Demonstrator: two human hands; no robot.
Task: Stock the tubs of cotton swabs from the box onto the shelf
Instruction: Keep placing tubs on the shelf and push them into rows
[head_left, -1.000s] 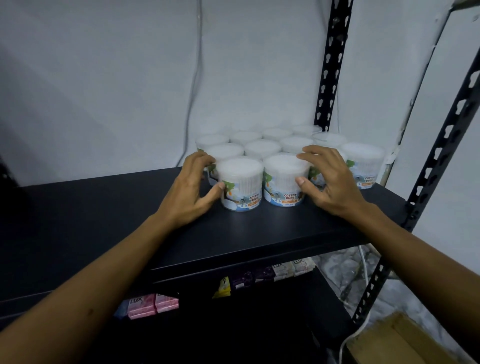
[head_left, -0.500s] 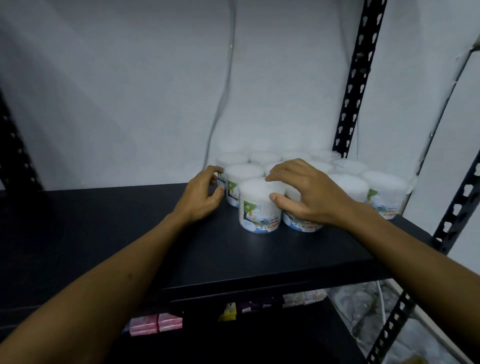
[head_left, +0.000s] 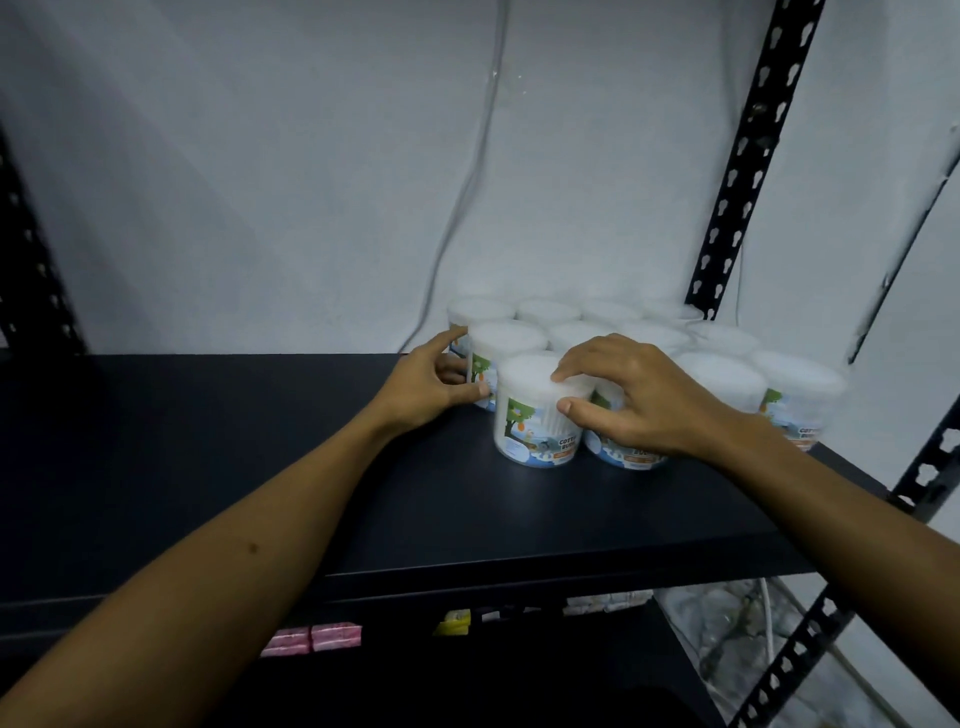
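Head view, near to far: below the shelf's front edge, small pink packets (head_left: 311, 638) and a yellow one (head_left: 453, 622) sit on a lower level, dim and hard to read. Matte black shelf (head_left: 260, 467), flat and smooth, is bare along its front edge and across its whole left half. Two bare forearms reach in over the front edge. Right hand (head_left: 639, 400) grips the nearest tub (head_left: 537, 410) from above, fingers curled over the lid rim and thumb pressed on the wall. Left hand (head_left: 431, 387) holds the second-row tub (head_left: 498, 353) just behind, thumb low on its side and fingers curled round its far side. Both tubs are short cylinders of clear plastic, packed white inside, with a printed green, blue and orange label band. Behind them the stocked group (head_left: 727, 364) stands upright in close rows at the right rear corner, against the pale wall and a perforated black upright (head_left: 748, 156). Judgement: stocking is well advanced; current work is squaring the front tubs. Supply box is not in view, so what remains cannot be told.
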